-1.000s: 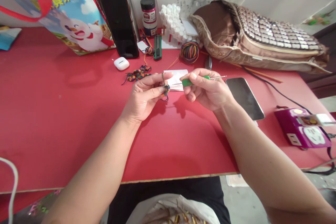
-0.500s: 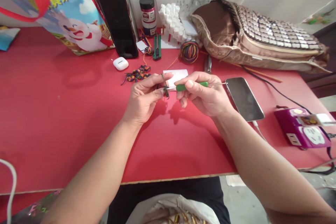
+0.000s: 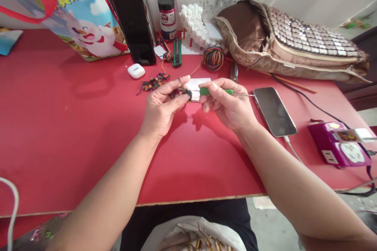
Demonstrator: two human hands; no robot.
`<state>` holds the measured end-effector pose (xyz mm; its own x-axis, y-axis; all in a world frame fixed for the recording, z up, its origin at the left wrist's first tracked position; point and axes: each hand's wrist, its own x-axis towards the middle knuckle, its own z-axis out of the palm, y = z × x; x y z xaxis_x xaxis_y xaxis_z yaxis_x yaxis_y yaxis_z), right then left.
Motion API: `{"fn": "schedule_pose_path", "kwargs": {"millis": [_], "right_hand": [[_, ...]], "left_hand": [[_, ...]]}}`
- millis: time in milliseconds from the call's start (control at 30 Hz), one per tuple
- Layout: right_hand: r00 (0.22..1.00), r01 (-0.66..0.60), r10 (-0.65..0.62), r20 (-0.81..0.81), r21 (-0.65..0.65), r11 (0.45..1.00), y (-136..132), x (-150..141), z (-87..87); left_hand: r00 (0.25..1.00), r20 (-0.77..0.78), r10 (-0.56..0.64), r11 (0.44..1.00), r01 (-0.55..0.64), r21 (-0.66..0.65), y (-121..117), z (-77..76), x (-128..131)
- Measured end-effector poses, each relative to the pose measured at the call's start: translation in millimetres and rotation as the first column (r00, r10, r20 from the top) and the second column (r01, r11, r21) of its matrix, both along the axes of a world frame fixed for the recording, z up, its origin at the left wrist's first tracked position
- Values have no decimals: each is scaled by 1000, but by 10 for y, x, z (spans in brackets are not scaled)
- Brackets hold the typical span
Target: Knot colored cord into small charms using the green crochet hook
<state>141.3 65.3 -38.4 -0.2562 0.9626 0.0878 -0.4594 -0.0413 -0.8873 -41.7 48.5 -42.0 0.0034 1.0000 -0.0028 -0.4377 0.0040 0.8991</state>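
My left hand [image 3: 161,106] pinches a small piece of multicoloured crochet work [image 3: 185,93] between thumb and fingers, above the red table [image 3: 73,125]. My right hand [image 3: 228,104] is closed round a green-handled crochet hook [image 3: 216,91], whose tip points left into the piece. A thin yarn strand runs from the work back to a multicoloured yarn ball [image 3: 212,58]. A white card [image 3: 196,83] lies on the table just behind my hands.
A phone [image 3: 274,110] lies to the right, a purple power strip [image 3: 341,145] beyond it. At the back stand a cartoon-print bag [image 3: 73,11], a black phone [image 3: 135,27], a jar [image 3: 167,17], a white earbud case [image 3: 136,71], loose yarn bits [image 3: 153,83] and a brown sequinned bag [image 3: 291,43].
My right hand has moved left, bringing the hook's tip into the crochet piece. My left hand has shifted slightly up with the piece.
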Motion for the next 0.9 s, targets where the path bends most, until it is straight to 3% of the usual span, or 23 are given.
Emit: {"fn": "schedule_pose_path", "kwargs": {"millis": [467, 767, 900], "right_hand": [[991, 102, -113, 72, 142, 985, -64, -58, -53], [986, 116, -125, 109, 82, 990, -77, -58, -34], [958, 162, -199, 208, 182, 970, -133, -89, -32]], "left_hand": [[997, -6, 78, 994, -79, -81, 20, 2, 28], [995, -1, 100, 989, -99, -109, 4, 9, 49], [991, -25, 134, 987, -136, -85, -1, -11, 62]]}}
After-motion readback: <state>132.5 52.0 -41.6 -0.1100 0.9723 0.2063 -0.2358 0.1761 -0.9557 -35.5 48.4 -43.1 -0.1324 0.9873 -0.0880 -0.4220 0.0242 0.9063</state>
